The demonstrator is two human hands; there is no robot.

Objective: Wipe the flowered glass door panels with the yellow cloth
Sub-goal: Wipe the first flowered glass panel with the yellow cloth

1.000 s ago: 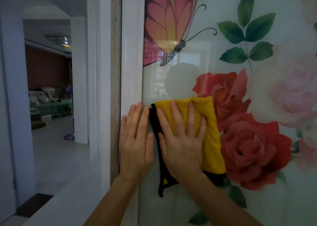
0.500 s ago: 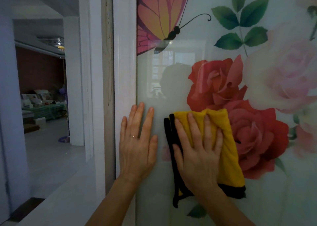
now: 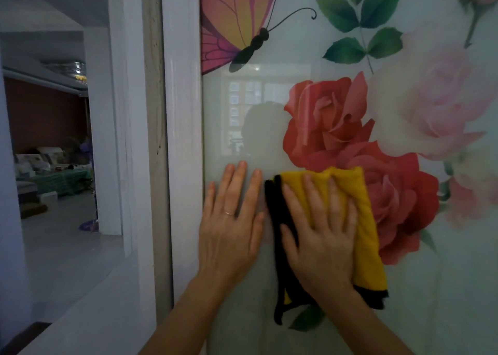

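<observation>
Fingers (image 3: 307, 190) flat on yellow cloth (image 3: 369, 233), left hand (image 3: 229, 233) on glass panel (image 3: 242, 139)

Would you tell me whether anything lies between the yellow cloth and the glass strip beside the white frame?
Yes: the left hand lies flat on the flowered glass panel, between the black-edged yellow cloth under the right hand and the white door frame.

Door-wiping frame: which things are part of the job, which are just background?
In the job: yellow cloth, pressed flat by right hand; flowered glass door panel; left hand, flat on the glass.
Just about: white door frame; sofa, green table and ceiling light in the far room.
</observation>
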